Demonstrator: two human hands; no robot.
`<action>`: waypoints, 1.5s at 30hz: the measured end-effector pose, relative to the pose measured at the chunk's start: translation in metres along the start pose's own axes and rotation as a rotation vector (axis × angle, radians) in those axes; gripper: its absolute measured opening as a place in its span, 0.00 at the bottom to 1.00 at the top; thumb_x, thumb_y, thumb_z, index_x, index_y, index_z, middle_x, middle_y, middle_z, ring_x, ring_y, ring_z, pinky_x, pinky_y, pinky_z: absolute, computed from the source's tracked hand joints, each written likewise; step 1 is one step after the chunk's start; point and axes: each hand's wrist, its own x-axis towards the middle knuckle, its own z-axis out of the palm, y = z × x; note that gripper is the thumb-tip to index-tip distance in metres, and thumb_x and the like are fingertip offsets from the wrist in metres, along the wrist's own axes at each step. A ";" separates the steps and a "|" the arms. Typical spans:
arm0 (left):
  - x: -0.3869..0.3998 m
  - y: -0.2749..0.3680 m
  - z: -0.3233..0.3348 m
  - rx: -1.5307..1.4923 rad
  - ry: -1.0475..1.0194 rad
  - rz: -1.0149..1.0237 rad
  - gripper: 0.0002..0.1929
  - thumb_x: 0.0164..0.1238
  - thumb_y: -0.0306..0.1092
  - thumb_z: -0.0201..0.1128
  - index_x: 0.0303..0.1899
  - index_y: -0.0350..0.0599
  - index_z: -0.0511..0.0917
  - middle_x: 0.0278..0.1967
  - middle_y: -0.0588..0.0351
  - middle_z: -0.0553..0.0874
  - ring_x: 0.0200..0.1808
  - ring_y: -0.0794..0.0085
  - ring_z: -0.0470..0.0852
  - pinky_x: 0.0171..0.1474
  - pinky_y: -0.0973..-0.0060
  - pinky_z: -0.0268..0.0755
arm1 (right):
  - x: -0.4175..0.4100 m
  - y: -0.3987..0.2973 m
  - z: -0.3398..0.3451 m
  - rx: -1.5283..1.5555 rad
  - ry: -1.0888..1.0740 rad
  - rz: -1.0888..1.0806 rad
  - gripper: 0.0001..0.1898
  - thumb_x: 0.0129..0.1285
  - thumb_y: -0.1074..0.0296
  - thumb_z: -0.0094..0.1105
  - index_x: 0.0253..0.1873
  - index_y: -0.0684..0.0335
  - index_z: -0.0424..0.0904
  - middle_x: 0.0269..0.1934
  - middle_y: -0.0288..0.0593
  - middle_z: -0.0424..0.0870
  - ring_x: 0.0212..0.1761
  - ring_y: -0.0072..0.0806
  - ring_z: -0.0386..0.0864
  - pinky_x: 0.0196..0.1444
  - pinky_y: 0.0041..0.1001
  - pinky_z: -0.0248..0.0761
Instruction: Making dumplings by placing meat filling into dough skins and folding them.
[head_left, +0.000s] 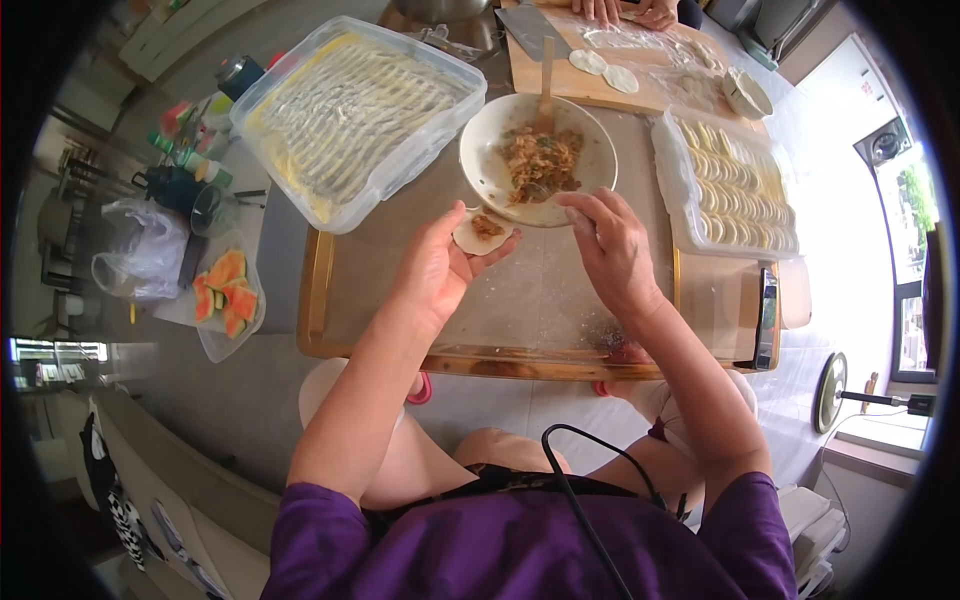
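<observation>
My left hand (442, 262) holds a round dough wrapper (469, 238) with a small heap of minced filling (486, 226) on it. My right hand (615, 244) is at the near right rim of a white bowl (480, 161), fingers bent together; whether they pinch anything, such as a thin utensil, I cannot tell. In the bowl lies more filling (536, 161), with a wooden spatula (547, 82) standing in it. Left of the bowl sits a large plastic tray (360, 199) of floured dumplings. Rows of folded dumplings fill a plastic container (664, 176) at the right.
Beyond the bowl, a wooden board (525, 79) bears wrappers (621, 78), a cleaver (523, 30) and a small bowl (747, 94); another person's hands (630, 11) work at its far edge. Watermelon pieces (227, 281) lie in a container at left. A phone (765, 319) stands at the table's right edge.
</observation>
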 end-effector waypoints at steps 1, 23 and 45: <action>0.000 0.001 0.000 -0.003 -0.006 -0.002 0.22 0.77 0.38 0.50 0.60 0.26 0.65 0.59 0.38 0.75 0.59 0.50 0.78 0.63 0.59 0.75 | 0.000 0.000 0.003 -0.005 -0.001 -0.012 0.08 0.66 0.73 0.55 0.46 0.64 0.81 0.36 0.48 0.80 0.40 0.46 0.78 0.45 0.38 0.73; -0.001 0.002 -0.003 -0.021 0.000 0.002 0.22 0.77 0.38 0.51 0.60 0.28 0.65 0.58 0.39 0.76 0.59 0.52 0.78 0.63 0.58 0.76 | -0.006 -0.024 0.002 0.309 -0.042 0.211 0.09 0.65 0.75 0.55 0.48 0.65 0.82 0.34 0.50 0.79 0.36 0.44 0.76 0.40 0.35 0.72; 0.000 0.003 -0.005 -0.046 0.047 0.018 0.21 0.77 0.39 0.49 0.57 0.26 0.67 0.55 0.40 0.79 0.55 0.52 0.81 0.59 0.61 0.79 | -0.009 -0.021 0.003 0.098 -0.050 -0.134 0.14 0.59 0.80 0.56 0.50 0.63 0.80 0.35 0.46 0.77 0.37 0.43 0.74 0.41 0.36 0.71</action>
